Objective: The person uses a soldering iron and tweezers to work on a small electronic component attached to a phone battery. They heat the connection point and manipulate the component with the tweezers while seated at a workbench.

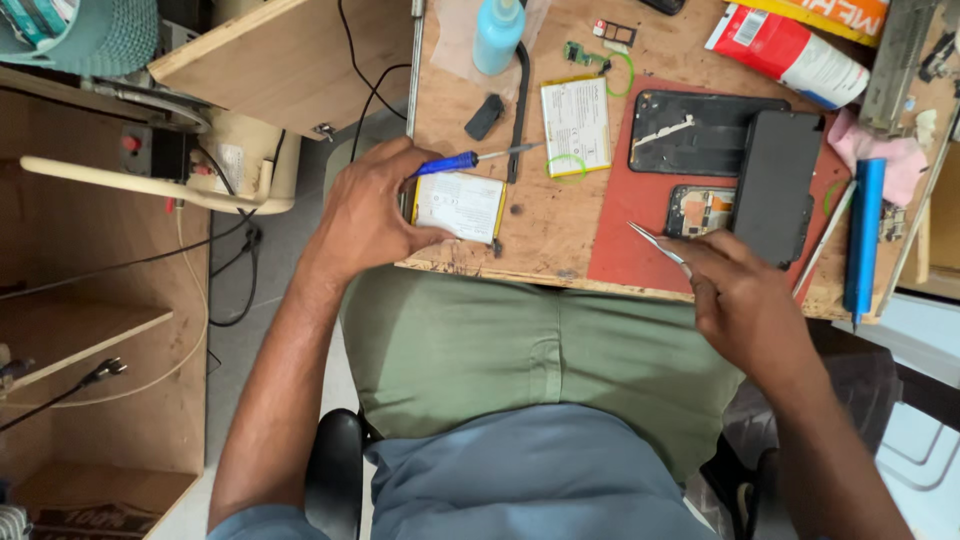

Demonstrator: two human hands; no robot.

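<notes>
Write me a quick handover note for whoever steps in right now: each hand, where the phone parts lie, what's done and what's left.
Left hand: grips a white battery at the bench edge, with the blue screwdriver lying across its fingers.
Right hand: pinches tweezers, tips toward the red mat.
On the mat: opened phone body, partly under a black panel, and a black frame.
Second battery lies on the wooden bench.
Done: phone opened, battery out.
Left: nothing reassembled yet.
</notes>
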